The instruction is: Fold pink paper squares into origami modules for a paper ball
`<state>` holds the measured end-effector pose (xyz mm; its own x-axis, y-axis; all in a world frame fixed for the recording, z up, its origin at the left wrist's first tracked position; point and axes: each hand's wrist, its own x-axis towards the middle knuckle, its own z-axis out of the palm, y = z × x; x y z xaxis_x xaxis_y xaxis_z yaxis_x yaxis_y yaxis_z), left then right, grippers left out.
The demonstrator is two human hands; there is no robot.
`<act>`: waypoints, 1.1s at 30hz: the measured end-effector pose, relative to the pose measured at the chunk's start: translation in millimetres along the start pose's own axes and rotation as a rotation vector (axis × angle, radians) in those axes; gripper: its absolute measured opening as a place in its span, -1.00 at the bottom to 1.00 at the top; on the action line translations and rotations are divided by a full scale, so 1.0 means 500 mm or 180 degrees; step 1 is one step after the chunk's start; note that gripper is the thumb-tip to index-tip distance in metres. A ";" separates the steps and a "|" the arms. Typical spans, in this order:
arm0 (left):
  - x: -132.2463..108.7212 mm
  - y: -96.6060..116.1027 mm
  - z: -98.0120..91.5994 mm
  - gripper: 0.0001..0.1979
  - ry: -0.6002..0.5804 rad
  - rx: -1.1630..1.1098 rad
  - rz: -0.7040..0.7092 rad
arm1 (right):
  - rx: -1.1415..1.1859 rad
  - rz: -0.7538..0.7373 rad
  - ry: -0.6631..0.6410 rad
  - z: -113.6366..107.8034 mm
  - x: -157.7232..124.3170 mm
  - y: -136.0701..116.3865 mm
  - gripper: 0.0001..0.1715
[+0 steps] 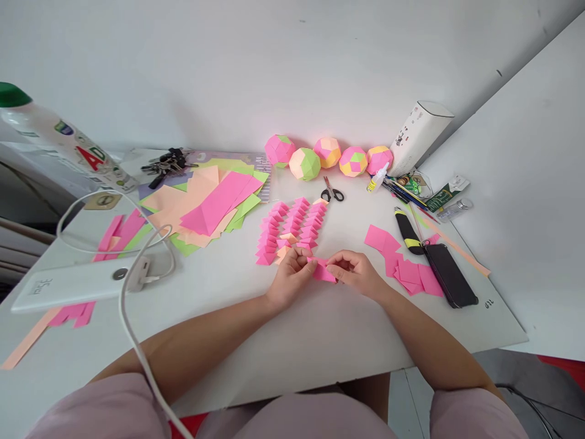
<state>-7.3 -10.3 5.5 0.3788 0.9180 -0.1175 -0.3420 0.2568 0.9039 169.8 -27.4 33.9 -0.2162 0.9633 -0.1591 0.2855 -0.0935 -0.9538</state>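
Between my two hands is a small piece of pink paper (325, 272), held just above the white table. My left hand (292, 274) pinches its left end between thumb and fingers. At its right end, my right hand (355, 271) closes thumb and fingertips on the paper. Right behind my left hand lie rows of folded pink paper units (297, 222), with a few peach ones among them. Loose pink paper squares (402, 266) are spread to the right of my right hand. Small scissors (331, 191) with black handles rest behind the rows.
Several paper balls (304, 164) line the wall. Sheets of coloured paper (208, 207), keys (167, 164), a white bottle (64, 143) and a power bank (73, 283) with a cable are leftward. A glue bottle (378, 178), cutter (408, 231), phone (450, 275) and white box (420, 137) stand or lie rightward.
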 end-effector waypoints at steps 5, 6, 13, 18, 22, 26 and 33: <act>-0.001 -0.004 0.000 -0.68 -0.0116 -0.0080 -0.0017 | 0.0257 0.0070 -0.0048 0.001 0.005 0.007 -0.57; -0.002 -0.004 0.000 -0.68 -0.0110 -0.0047 0.0002 | 0.0287 0.0089 -0.0071 0.001 0.005 0.007 -0.51; -0.003 0.003 -0.001 -0.76 -0.0199 0.0361 0.0024 | 0.0242 0.0267 -0.0164 0.000 0.007 0.003 -0.68; -0.004 0.001 -0.003 -0.72 -0.0209 0.0499 0.0096 | 0.0180 0.0304 -0.0146 -0.002 0.007 0.004 -0.70; -0.003 -0.005 -0.007 -0.69 -0.0217 0.0533 0.0129 | 0.0075 0.0189 -0.0089 -0.003 0.006 0.003 -0.70; -0.003 -0.010 -0.008 -0.67 -0.0179 0.0429 0.0060 | 0.0086 0.0141 -0.0053 -0.005 0.006 0.003 -0.66; -0.002 -0.004 -0.006 -0.63 -0.0308 0.0115 -0.0041 | 0.0330 0.0099 -0.0115 -0.008 0.005 0.003 -0.72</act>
<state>-9.5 -11.1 2.5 0.4649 0.8807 -0.0907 -0.3059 0.2559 0.9170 173.4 -24.1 32.8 -0.2427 0.9500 -0.1963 0.1948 -0.1505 -0.9692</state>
